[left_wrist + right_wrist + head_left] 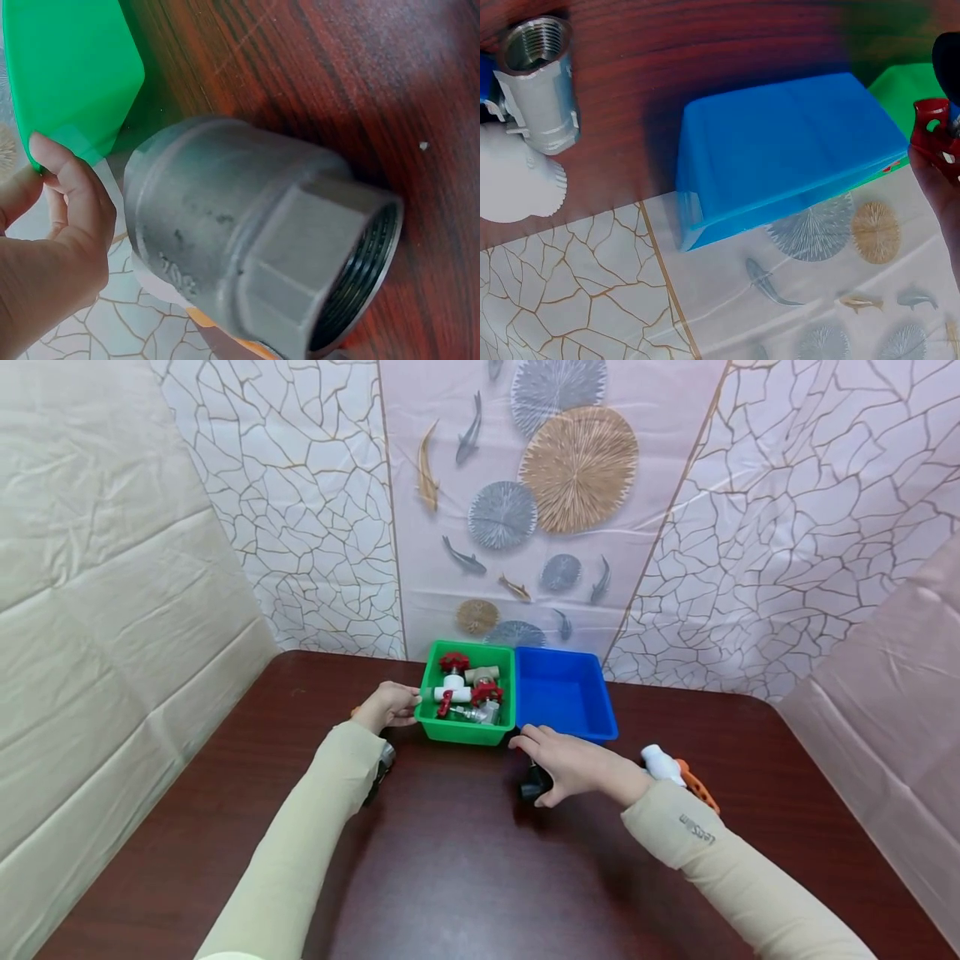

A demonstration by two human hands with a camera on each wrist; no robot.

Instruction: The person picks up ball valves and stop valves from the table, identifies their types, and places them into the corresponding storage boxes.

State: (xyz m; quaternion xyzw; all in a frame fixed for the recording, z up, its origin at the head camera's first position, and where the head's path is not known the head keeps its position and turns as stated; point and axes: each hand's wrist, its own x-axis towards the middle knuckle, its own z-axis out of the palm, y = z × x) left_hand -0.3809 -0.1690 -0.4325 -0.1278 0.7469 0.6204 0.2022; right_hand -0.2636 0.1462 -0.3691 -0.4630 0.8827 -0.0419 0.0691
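My left hand [387, 706] pinches the left rim of the green bin [461, 733] between thumb and fingers. Inside that bin lie several valves, including a white tee-shaped valve [453, 692] with a red handwheel. Close by the left wrist, a steel threaded check valve [240, 232] rests on the table. My right hand [573, 764] grips a black valve [531, 790] in front of the bins; its red handle [928, 124] shows at the edge of the right wrist view. Most of this valve is hidden by the hand.
Against the green bin's right side stands a blue bin [562, 693] with nothing visible in it. A white valve [660, 762] with an orange lever lies by the right forearm. The right wrist view also shows a metal ball valve [544, 97]. A patterned cloth wall rises behind the table.
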